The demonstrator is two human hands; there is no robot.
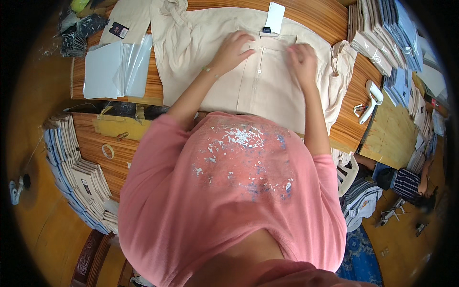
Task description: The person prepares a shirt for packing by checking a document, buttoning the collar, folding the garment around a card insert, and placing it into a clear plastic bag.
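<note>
A cream button-front shirt (205, 81) lies spread on the wood-grain table (315, 24), its collar end away from me and its button placket up the middle. My left hand (234, 51) is over the shirt just left of the collar, fingers bent and thumb apart, with nothing seen between them. To the right of the collar, my right hand (302, 60) is curled and smeared by motion, so its grip cannot be made out. A stack of narrow white cards (275, 16) lies just beyond the collar, with a small dark label (266, 30) at its near end.
White sheets and clear plastic sleeves (117, 69) lie at the left, beside a folded cream shirt (129, 19). A white-handled tool (371, 101) rests at the right edge. Packed shirts (377, 36) are piled far right; more folded shirts (79, 172) stand at left. Another person (406, 184) is at right.
</note>
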